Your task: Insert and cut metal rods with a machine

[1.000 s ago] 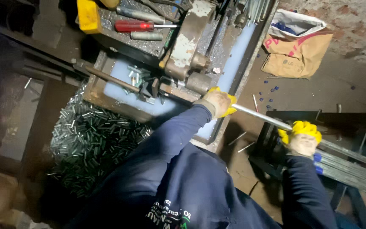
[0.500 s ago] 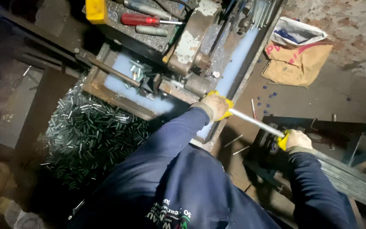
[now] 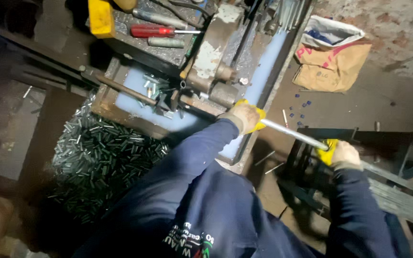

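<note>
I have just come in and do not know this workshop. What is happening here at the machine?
A person in a dark blue jacket holds a long thin metal rod with both gloved hands. The left hand grips it by the grey metal cutting machine, the right hand farther back. A pile of short cut metal pieces lies beside the machine, and a red-handled screwdriver rests on top.

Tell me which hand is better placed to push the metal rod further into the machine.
Probably the right hand: it grips the metal rod at the outer end, behind the free length, so it can drive it in. The left hand already sits against the machine, with little travel left, and suits guiding.
</note>
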